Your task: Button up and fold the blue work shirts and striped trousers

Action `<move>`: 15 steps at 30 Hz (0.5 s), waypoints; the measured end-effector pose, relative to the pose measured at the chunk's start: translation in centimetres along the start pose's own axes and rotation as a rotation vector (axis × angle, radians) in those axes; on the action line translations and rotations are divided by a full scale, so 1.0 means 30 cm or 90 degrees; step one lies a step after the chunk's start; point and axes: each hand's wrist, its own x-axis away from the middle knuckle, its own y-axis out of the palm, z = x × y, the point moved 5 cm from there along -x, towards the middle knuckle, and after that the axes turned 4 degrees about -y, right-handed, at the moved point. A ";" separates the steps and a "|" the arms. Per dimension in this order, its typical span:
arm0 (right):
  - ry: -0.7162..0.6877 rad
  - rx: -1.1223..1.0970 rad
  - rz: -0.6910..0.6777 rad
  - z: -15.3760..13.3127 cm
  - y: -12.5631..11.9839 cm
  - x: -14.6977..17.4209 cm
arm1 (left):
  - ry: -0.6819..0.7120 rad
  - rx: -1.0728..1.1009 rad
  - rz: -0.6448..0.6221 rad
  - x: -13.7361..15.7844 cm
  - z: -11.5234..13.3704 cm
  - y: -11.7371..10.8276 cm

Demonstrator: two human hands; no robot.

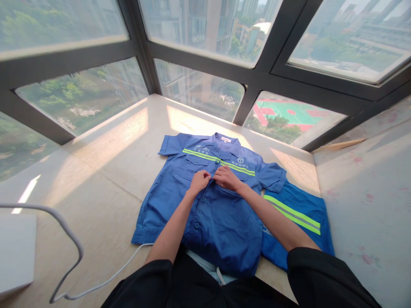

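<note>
A blue short-sleeved work shirt (224, 222) lies face up before me, collar away from me, with yellow-green reflective stripes across the chest. Its front placket runs down the middle, with buttons showing below my hands. My left hand (201, 180) pinches the placket edge at chest height, fingers closed. Right beside it, my right hand (225, 177) is also closed on the placket from the other side. The fingertips nearly meet, and whatever small part of the shirt lies between them is hidden.
A second, brighter blue garment (298, 205) with reflective stripes lies partly under the shirt at right. A white cable (105, 282) curves across the left, near a white box (16, 252). Framed windows (199, 90) border the sill, and a floral wall (362, 205) stands at right.
</note>
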 end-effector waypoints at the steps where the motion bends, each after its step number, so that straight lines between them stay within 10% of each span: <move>1: -0.008 0.001 0.005 -0.002 -0.002 0.000 | 0.001 -0.002 0.000 0.000 0.003 0.000; 15: -0.014 0.015 -0.008 -0.017 0.013 0.008 | -0.003 -0.036 0.007 0.023 0.002 0.001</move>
